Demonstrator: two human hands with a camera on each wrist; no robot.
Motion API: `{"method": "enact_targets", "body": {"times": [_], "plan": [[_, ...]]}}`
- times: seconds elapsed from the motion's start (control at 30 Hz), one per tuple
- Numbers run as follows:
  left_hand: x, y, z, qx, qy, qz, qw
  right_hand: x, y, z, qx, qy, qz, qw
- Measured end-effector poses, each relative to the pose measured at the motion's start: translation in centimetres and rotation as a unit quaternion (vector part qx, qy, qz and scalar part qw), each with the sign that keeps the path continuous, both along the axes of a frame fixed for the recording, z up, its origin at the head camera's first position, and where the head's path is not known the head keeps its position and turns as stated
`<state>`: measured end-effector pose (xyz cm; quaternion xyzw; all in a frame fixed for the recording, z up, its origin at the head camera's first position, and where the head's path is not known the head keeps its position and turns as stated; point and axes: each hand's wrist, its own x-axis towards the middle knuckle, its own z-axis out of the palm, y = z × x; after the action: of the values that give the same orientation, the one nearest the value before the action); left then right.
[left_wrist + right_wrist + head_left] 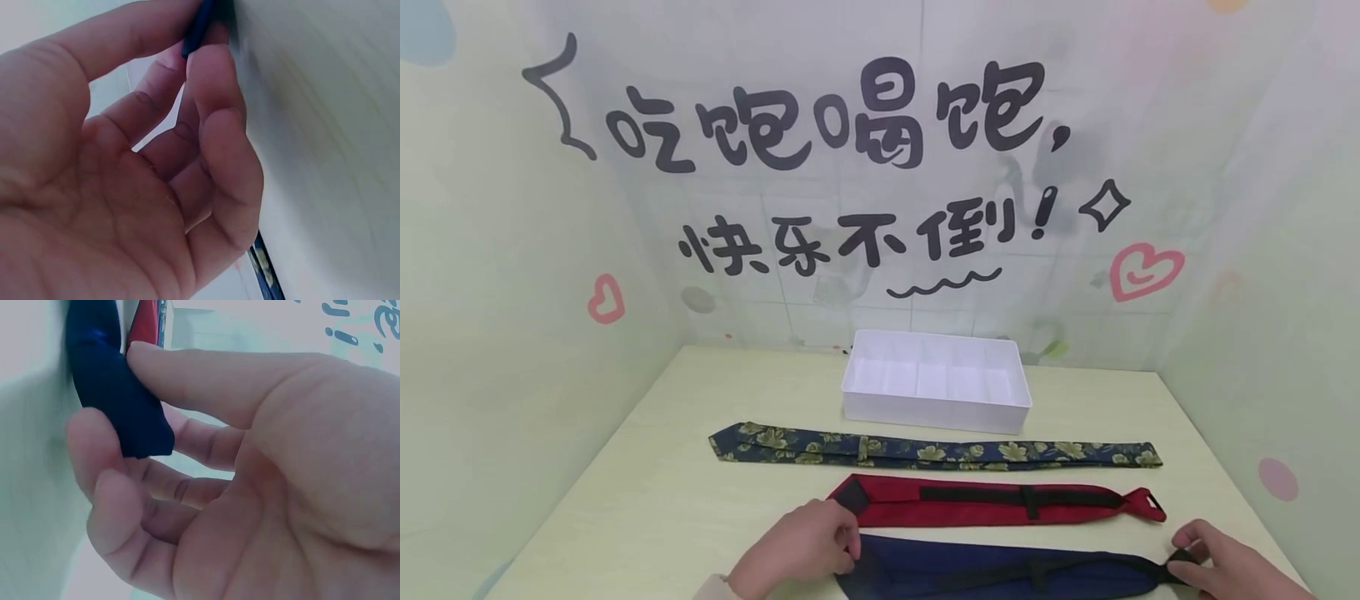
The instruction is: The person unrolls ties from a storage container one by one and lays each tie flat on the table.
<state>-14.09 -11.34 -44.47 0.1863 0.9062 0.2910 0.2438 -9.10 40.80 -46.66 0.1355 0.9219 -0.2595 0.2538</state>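
A navy blue necktie [985, 557] lies lengthwise along the table's near side, its back facing up. At its wide end, my left hand [808, 540] pinches the edge between thumb and fingers; the left wrist view shows a sliver of blue fabric [198, 30] there. My right hand [1228, 565] pinches the knot end, whose dark blue tip [128, 403] sticks out between thumb and fingers in the right wrist view. Just beyond is a red necktie [898, 504], also back up, with a black strap. Farther back stretches a navy necktie with yellowish flowers [928, 451].
Behind the ties stands a white plastic box [936, 412] with several compartments. The pale wooden table [647, 467] is enclosed by printed curtain walls [535, 350] at the back and both sides.
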Motion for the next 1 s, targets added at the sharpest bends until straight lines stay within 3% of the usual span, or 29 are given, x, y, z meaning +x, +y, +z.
{"method": "enact_targets", "body": {"times": [0.2, 0.5, 0.8, 1.0], "plan": [[-0.3, -1.1, 0.0, -0.007, 0.001, 0.009, 0.9999, 0.3, -0.9, 0.4, 0.007, 0.015, -0.005, 1.0], [-0.4, -1.5, -0.3, -0.013, 0.011, 0.015, 0.9997, -0.2, -1.3, 0.1, 0.044, 0.029, 0.022, 0.998], [-0.5, -1.3, 0.3, -0.006, -0.002, 0.023, 0.9997, -0.1, -1.5, 0.7, 0.045, 0.03, 0.023, 0.998], [-0.4, -1.1, 0.8, -0.025, -0.016, 0.027, 0.9992, 0.0, -1.9, 1.0, 0.052, 0.032, 0.022, 0.998]]}}
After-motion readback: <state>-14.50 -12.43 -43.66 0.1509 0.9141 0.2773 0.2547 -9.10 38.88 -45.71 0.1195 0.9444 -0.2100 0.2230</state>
